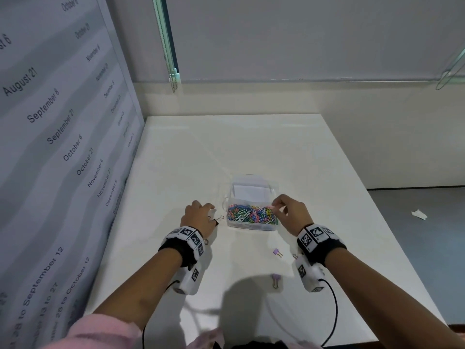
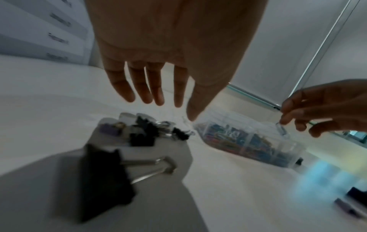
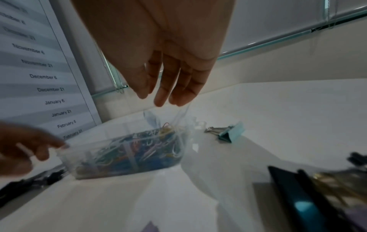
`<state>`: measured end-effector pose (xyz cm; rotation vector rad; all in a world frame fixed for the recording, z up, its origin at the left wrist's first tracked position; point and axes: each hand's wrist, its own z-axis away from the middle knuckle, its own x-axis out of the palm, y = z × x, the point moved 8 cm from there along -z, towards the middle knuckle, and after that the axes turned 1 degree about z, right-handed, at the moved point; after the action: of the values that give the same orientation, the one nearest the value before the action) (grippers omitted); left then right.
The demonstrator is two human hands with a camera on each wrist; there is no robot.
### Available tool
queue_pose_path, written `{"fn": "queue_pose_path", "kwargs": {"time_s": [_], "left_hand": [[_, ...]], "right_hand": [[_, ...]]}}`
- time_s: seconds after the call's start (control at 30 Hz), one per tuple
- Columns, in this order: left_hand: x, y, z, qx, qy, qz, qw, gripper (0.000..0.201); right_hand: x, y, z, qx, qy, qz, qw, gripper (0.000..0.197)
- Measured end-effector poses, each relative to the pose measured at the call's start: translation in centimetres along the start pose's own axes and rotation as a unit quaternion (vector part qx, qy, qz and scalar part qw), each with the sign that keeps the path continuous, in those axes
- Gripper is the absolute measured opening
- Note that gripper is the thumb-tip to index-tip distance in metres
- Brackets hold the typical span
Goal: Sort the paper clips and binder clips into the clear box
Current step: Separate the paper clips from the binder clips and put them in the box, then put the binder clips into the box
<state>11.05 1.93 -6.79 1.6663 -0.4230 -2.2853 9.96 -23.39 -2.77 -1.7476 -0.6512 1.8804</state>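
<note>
The clear box [image 1: 251, 222] stands mid-table, its near compartment full of coloured paper clips [image 1: 251, 214]. My right hand [image 1: 276, 207] hovers over the box's right end and pinches a pale paper clip [image 2: 283, 130] between thumb and fingertip; the clip hangs down above the box [image 2: 248, 141]. My left hand [image 1: 205, 214] sits just left of the box with straight fingers [image 2: 143, 87] above a heap of black and purple binder clips [image 2: 143, 133], holding nothing. One large black binder clip [image 2: 105, 180] lies nearer my wrist.
Two purple binder clips [image 1: 277, 252] [image 1: 276, 279] lie on the white table [image 1: 327, 172] near my right wrist. A light blue binder clip [image 3: 228, 133] rests beyond the box. A panel printed with dates [image 1: 63, 147] walls off the left side.
</note>
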Motion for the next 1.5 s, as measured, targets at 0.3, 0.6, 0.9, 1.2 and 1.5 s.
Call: {"fn": "queue_pose_path", "kwargs": {"time_s": [0.3,0.6,0.9,1.2,1.5], "left_hand": [[6.0,-1.9,5.3,0.094,-0.133,-0.119,0.979,0.073],[8.7,1.0,8.9,0.185,-0.231,-0.181,0.938,0.075],[7.4,0.8,8.4,0.166,-0.146,-0.138,0.965,0.073],[4.4,-2.6,6.2,0.062,-0.096,0.013,0.993,0.078],[5.4,0.1,6.8,0.079,-0.133,0.088,0.984,0.081]], "right_hand": [[-0.2,6.2,1.2,0.136,-0.04,0.134,0.981,0.045],[2.6,6.3,5.4,0.075,-0.114,0.192,0.972,0.045],[3.2,4.3,7.8,-0.006,-0.169,0.111,0.979,0.043],[-1.9,10.1,9.4,0.134,-0.125,0.136,0.973,0.059],[2.9,6.5,9.9,0.069,-0.181,0.079,0.978,0.086]]}}
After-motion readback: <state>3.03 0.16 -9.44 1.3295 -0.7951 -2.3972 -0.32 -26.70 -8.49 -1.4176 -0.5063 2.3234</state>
